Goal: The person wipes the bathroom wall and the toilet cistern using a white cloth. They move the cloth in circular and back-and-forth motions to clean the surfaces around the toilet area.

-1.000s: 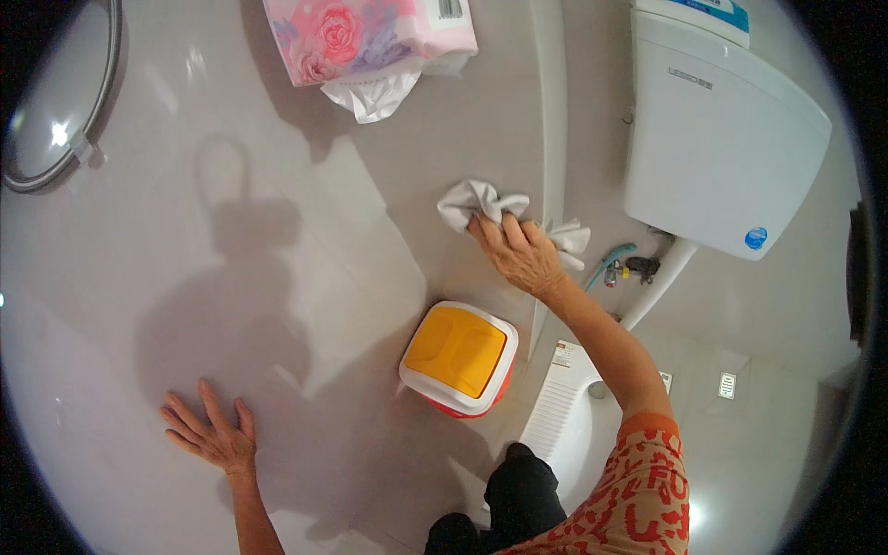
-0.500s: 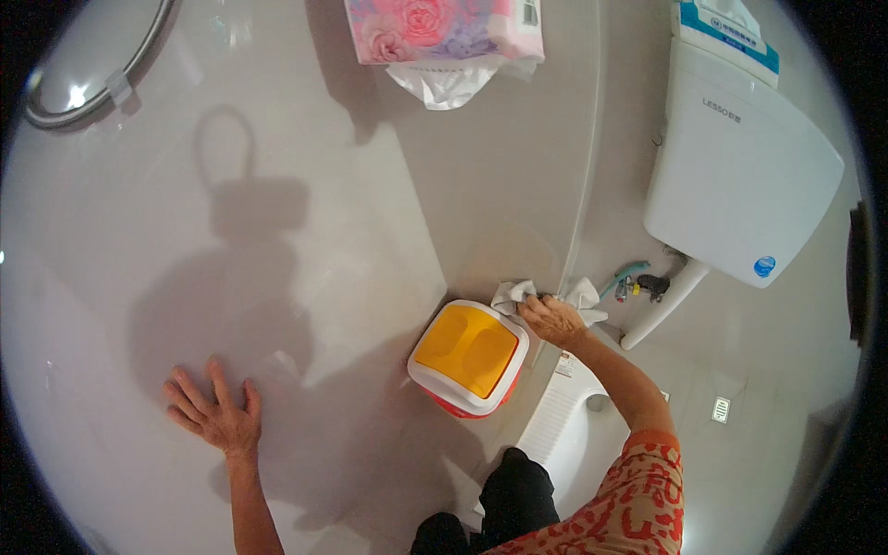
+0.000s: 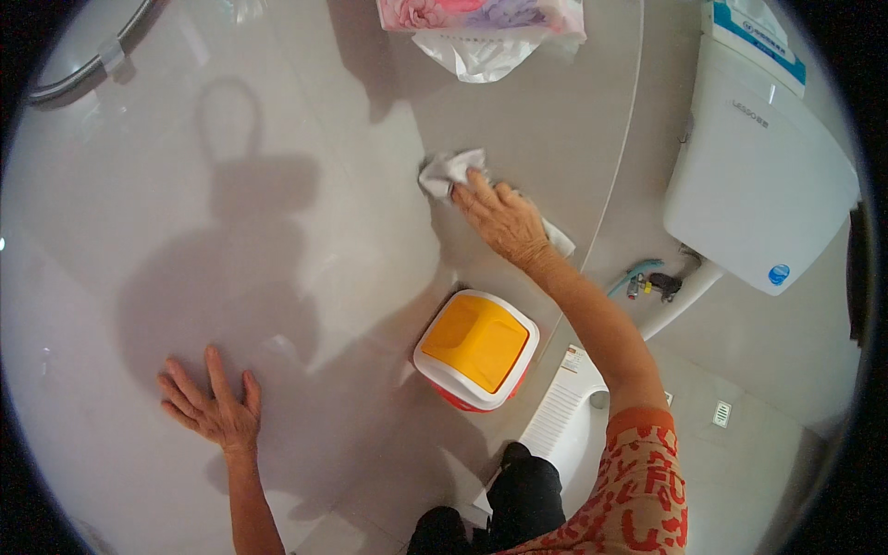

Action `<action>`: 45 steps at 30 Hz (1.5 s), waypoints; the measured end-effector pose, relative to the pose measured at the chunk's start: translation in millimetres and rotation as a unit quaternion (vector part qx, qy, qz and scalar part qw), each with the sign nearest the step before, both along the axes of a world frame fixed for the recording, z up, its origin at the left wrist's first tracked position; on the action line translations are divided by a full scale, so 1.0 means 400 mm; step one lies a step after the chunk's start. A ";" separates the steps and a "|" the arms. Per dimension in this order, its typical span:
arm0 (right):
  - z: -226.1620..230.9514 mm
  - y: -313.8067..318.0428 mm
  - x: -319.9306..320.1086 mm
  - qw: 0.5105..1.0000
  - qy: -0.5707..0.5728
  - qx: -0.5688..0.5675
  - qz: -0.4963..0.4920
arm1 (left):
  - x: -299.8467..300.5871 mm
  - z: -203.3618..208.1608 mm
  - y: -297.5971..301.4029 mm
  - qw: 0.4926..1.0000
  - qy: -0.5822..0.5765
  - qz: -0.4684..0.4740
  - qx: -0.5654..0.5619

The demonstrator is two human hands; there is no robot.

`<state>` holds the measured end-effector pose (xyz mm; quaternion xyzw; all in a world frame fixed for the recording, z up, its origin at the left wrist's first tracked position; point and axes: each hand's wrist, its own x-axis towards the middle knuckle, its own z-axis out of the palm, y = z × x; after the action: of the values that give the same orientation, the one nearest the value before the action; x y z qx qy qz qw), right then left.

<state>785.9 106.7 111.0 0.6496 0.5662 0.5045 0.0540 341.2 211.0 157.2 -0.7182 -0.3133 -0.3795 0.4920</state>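
Cloth (image 3: 451, 174), pale and creased, lies against the grey wall (image 3: 361, 213) at upper middle of view, held under the right hand (image 3: 507, 224); fingers stretched over it, one end poking out past the fingertips, another corner showing by the wrist. Left hand (image 3: 218, 412) bare, fingers spread wide, laid on the wall at lower left, well apart from the right. Patterned orange sleeve (image 3: 647, 472) on right arm; dark trousers (image 3: 525, 490) at bottom edge. Below the cloth, near the right forearm: bin (image 3: 476, 340), yellow lid, white rim, red body. Squat toilet (image 3: 566, 421), white, ridged, just right of the bin, partly hidden by the arm. Farther out: pink floral tissue pack (image 3: 486, 17) at top, cut by frame, white sheet hanging from it. White cistern (image 3: 758, 176) at right, white pipe (image 3: 683, 301) beneath, teal tube (image 3: 631, 274) beside. Metal hose (image 3: 85, 79) at upper left. Person's shadow on wall.
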 end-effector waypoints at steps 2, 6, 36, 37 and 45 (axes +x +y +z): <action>-0.071 0.034 0.004 0.999 -0.015 -0.039 0.025 | 0.000 -0.003 -0.003 1.000 -0.002 0.005 -0.003; -0.186 0.058 0.006 0.993 0.026 -0.100 0.062 | -0.010 -0.015 0.001 1.000 0.003 0.012 -0.010; -0.243 -0.534 0.102 0.905 0.364 0.190 -0.107 | -0.003 -0.004 0.006 1.000 0.005 0.021 0.009; -0.181 -0.509 0.102 0.882 0.371 0.278 -0.078 | -0.006 -0.007 0.010 1.000 0.005 0.022 0.011; 0.014 -0.229 0.035 0.619 0.503 0.580 0.167 | -0.007 0.000 -0.009 0.997 0.025 0.059 0.032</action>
<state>800.1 15.2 116.4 0.5923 0.1935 0.3229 -0.7124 338.3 207.2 157.2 -0.6916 -0.3308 -0.3418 0.5436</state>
